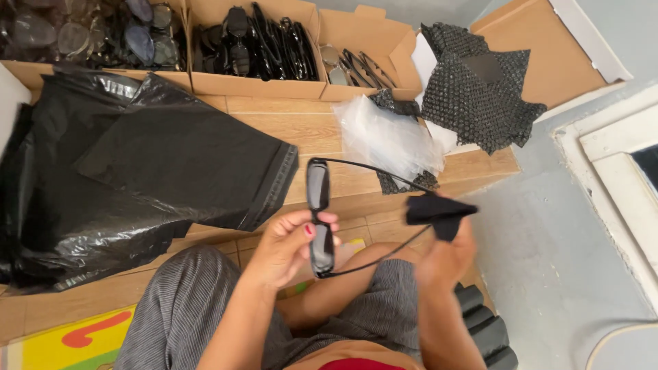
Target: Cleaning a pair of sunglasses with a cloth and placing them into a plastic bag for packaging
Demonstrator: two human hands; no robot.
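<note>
sunglasses (320,218) pinched in left hand (288,247) grip, right hand (445,250) grip clutching black cloth (435,209), open floor (548,260) rightward

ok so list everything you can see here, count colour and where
sunglasses: one pair, black, held at the centre, arms open
cloth: one, black, pinched above the right hand
cardboard boxes: three open, brown, along the top, filled with dark glasses
flat cardboard: one piece, brown, top right
plastic bags: large, black, on the left; exact count unclear
clear sleeves: a pile, transparent, centre right
bubble wrap: several pieces, black, top right
mat: one, yellow with red, bottom left
cylinders: three, black, bottom right
floor: wood-look tiles, grey at right
left hand: holds the sunglasses by the front
right hand: holds the cloth
</note>
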